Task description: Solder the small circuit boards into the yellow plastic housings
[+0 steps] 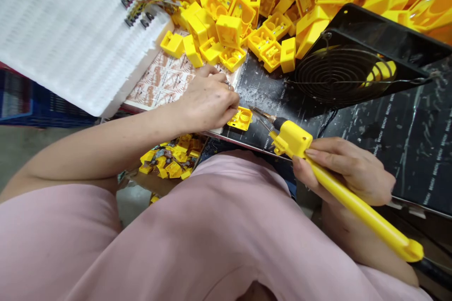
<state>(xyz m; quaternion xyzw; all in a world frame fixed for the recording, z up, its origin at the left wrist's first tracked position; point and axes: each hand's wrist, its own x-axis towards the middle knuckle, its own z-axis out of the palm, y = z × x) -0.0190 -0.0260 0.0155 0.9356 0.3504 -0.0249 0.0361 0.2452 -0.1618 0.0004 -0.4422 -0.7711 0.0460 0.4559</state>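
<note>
A yellow soldering iron lies across my right hand, whose fingers are closed round its handle. Its metal tip points left, a short way from a small yellow plastic housing at the bench's front edge. The housing lies with its hollow side up, showing a round perforated patch. My left hand, a ring on one finger, rests on the bench with fingers bent, its thumb and fingertips at the housing's left side. Whether those fingertips pinch the housing or something smaller is hidden by the hand.
Many yellow housings are heaped along the back. A black fan with a wire guard stands at right. White foam at left carries wired parts. Below the bench edge is a box of yellow pieces.
</note>
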